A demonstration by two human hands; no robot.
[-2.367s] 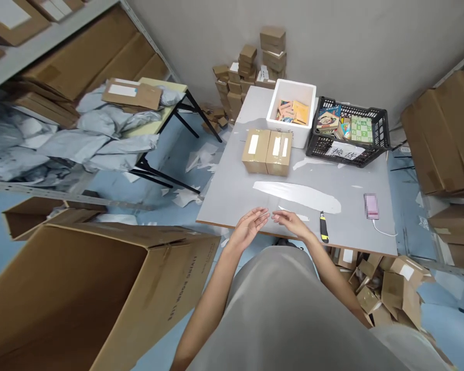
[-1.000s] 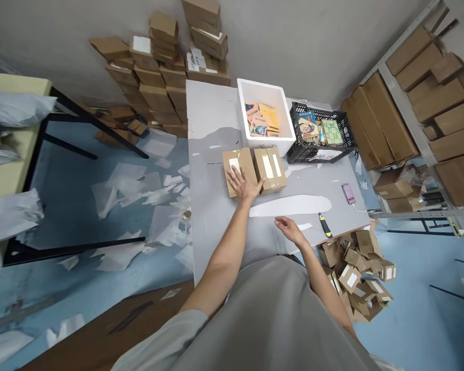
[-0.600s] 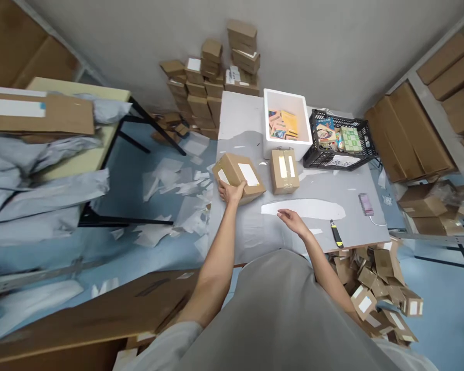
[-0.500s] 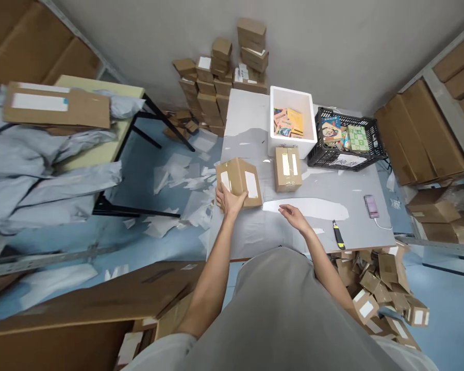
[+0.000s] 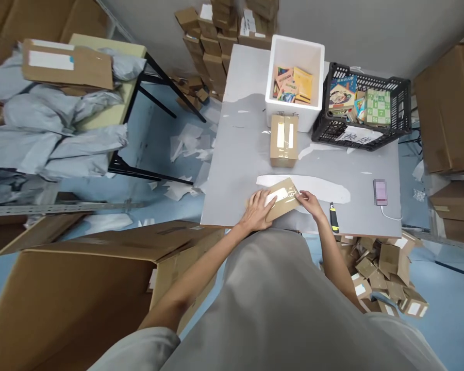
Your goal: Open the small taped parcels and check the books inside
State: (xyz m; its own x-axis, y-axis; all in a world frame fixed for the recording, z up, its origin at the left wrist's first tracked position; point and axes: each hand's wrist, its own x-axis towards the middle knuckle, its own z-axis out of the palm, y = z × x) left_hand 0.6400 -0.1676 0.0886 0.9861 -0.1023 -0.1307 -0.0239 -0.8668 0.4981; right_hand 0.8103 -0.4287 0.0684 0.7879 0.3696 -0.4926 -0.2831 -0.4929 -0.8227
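Observation:
A small taped cardboard box (image 5: 283, 205) with a white label lies tilted at the table's front edge, close to my body. My left hand (image 5: 257, 210) is wrapped over its left end, fingers on the label side. At the box's right corner, the fingers of my right hand (image 5: 310, 202) are pinched together at the taped edge; whether they grip board or tape is too small to tell. A second taped cardboard box (image 5: 284, 149) stands farther back, apart from both hands. The yellow-and-black utility knife (image 5: 334, 217) lies right of my right hand.
Behind are a white foam box (image 5: 294, 105) and a black crate (image 5: 361, 136), both holding books. A phone (image 5: 380, 192) with a cable lies at right on the grey table (image 5: 235, 154). A large open carton (image 5: 81, 304) stands at left; discarded boxes (image 5: 386, 281) lie at lower right.
The held box has come toward my body and to the right, and has turned over. My right hand has moved from above the table to the box's right corner. The camera view has shifted.

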